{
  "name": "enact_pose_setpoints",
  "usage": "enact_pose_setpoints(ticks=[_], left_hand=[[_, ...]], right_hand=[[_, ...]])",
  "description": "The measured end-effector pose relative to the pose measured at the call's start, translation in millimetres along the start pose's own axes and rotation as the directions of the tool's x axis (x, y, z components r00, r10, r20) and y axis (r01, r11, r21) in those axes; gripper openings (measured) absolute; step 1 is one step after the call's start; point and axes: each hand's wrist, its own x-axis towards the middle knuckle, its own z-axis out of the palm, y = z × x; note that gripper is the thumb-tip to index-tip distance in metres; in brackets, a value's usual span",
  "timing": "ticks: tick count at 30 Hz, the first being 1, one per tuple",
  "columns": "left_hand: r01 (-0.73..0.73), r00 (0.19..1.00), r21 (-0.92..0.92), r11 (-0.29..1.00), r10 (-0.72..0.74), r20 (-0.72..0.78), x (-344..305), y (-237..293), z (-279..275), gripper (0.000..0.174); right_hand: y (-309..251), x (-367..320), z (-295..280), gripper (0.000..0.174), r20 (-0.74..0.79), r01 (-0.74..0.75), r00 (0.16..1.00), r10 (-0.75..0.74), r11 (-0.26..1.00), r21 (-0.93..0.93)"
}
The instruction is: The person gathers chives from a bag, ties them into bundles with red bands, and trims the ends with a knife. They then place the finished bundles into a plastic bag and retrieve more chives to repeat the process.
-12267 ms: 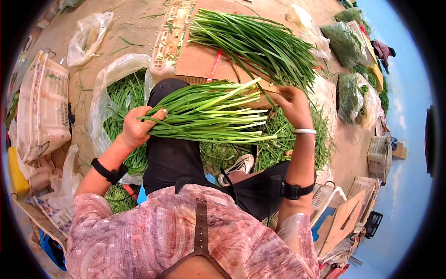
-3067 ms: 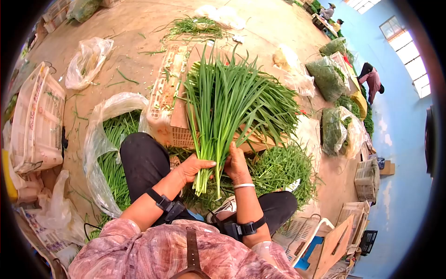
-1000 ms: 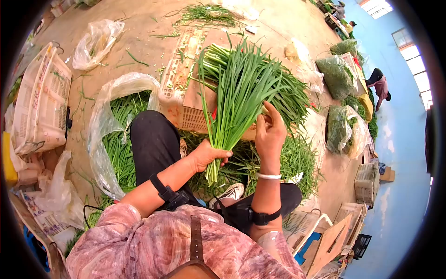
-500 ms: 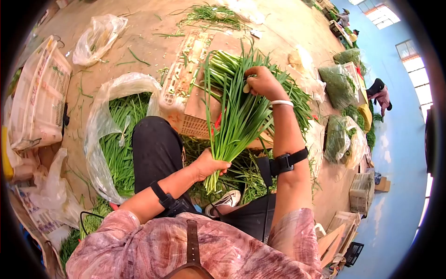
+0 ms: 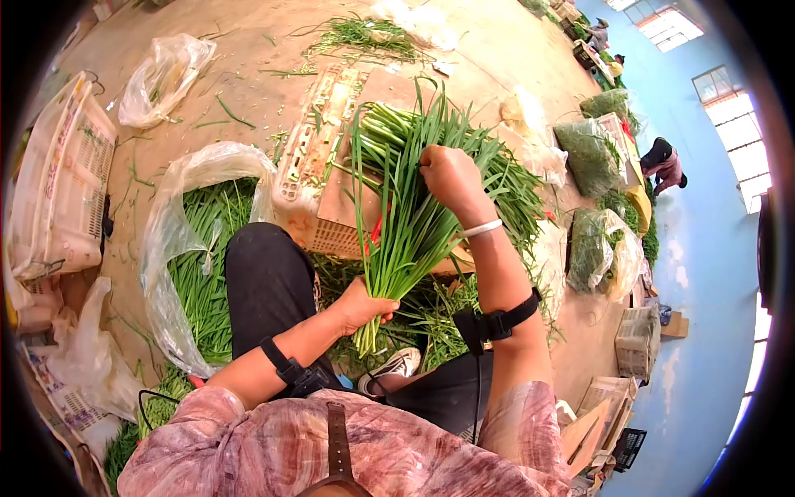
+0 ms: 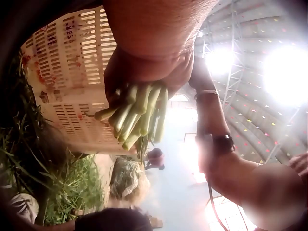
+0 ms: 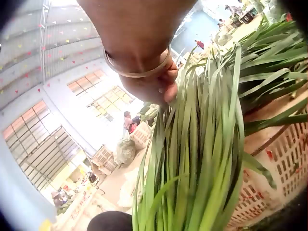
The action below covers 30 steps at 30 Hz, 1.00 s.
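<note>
Just past the person's lap, a green bunch (image 5: 406,248) of long leaves stands on a slant, spread out like a fan. At its near end the stalks (image 6: 139,115) are pale green, round and packed close together, and their ends poke out below the left hand (image 5: 362,305). Farther up, the leaves get flat, thin and darker green, and some of the tips flop over. A few long leaves stick up apart on the left side.

I see the left hand's grip wrapped round the stalks, with fingers and thumb curled. The right hand (image 5: 451,180), with a white bracelet (image 5: 480,228) at its wrist, is up at the far, leafy part, its fingers bent in close to the leaves. I cannot tell if this grip pinches a leaf.

Behind the bunch is a pale crate (image 5: 331,238) with little holes in its side and cardboard (image 5: 335,192) on top. A bigger leaf pile (image 5: 509,178) lies on it, pale ends left and dark tips right. On the left, a clear plastic bag (image 5: 159,265) holds more greens (image 5: 211,282). Loose green bits (image 5: 451,319) lie in a heap on the near side of the crate.
</note>
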Motion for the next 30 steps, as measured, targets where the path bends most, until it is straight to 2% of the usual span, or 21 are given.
enact_pose_setpoints(ticks=[2, 4, 5, 7, 9, 11, 12, 13, 15, 17, 19, 21, 23, 25, 27, 29, 30], left_hand=[[0.013, 1.0, 0.009, 1.0, -0.013, -0.01, -1, 0, 1, 0.012], [0.022, 1.0, 0.019, 1.0, -0.022, -0.017, -1, 1, 2, 0.012], [0.017, 1.0, 0.01, 1.0, -0.017, -0.012, -1, 2, 2, 0.012], [0.013, 1.0, -0.002, 1.0, -0.013, -0.012, -1, 4, 2, 0.013], [0.0, 1.0, -0.001, 1.0, 0.0, 0.001, 0, 4, 3, 0.015], [-0.009, 0.999, -0.052, 0.999, 0.012, 0.048, -1, 4, 1, 0.016], [-0.02, 0.995, -0.102, 0.995, 0.03, 0.095, -1, 4, 0, 0.017], [-0.014, 0.995, -0.101, 0.995, 0.024, 0.092, -2, 3, -2, 0.017], [0.037, 0.988, -0.118, 0.992, -0.019, 0.153, -2, 2, -5, 0.031], [0.051, 0.989, -0.112, 0.992, -0.034, 0.147, -1, 0, -7, 0.028], [0.156, 0.987, -0.092, 0.983, -0.153, 0.046, 2, 0, -7, 0.026], [0.151, 0.988, -0.085, 0.985, -0.149, 0.03, 3, -4, -6, 0.022], [0.166, 0.986, -0.142, 0.976, -0.163, 0.034, 3, -5, -6, 0.021], [0.163, 0.986, -0.142, 0.976, -0.159, 0.042, 3, -6, -7, 0.02], [0.163, 0.986, -0.176, 0.971, -0.157, 0.05, 3, -5, -8, 0.02], [0.166, 0.986, -0.184, 0.969, -0.158, 0.06, 2, -5, -9, 0.021], [0.169, 0.985, -0.191, 0.967, -0.159, 0.068, 3, -5, -9, 0.022]], right_hand=[[1, -3, 3, 0.014, -0.002, -0.022, 1.0, 0.022, 0.999, -0.026], [8, -2, 11, 0.013, -0.15, 0.112, 0.984, -0.092, 0.985, 0.133], [9, -2, 9, 0.013, -0.153, 0.113, 0.984, -0.093, 0.985, 0.129], [5, -5, 8, 0.01, -0.017, -0.156, 0.984, 0.177, 0.909, 0.386], [10, -7, 20, 0.012, -0.022, -0.188, 0.975, 0.222, 0.871, 0.453], [6, -10, 23, 0.02, -0.191, -0.206, 0.886, 0.424, 0.725, 0.657], [9, -12, 19, 0.029, -0.236, -0.186, 0.873, 0.426, 0.74, 0.646], [21, -11, 17, 0.032, -0.342, -0.149, 0.852, 0.396, 0.81, 0.567], [29, -7, -4, 0.038, -0.441, -0.11, 0.771, 0.46, 0.778, 0.619], [43, -3, -34, 0.047, -0.485, -0.121, 0.705, 0.518, 0.761, 0.638], [54, -6, -68, 0.042, -0.46, -0.134, 0.65, 0.605, 0.687, 0.714], [94, -10, -92, 0.027, -0.466, -0.046, 0.655, 0.595, 0.647, 0.761], [118, -21, -123, 0.017, -0.52, 0.033, 0.559, 0.646, 0.609, 0.792], [152, -41, -156, 0.019, -0.617, -0.001, 0.477, 0.626, 0.702, 0.712], [190, -69, -190, 0.018, -0.731, -0.154, 0.339, 0.592, 0.802, 0.578], [210, -109, -218, 0.025, -0.793, -0.243, 0.294, 0.534, 0.844, 0.478], [230, -133, -231, 0.027, -0.796, -0.376, 0.294, 0.53, 0.829, 0.413]])
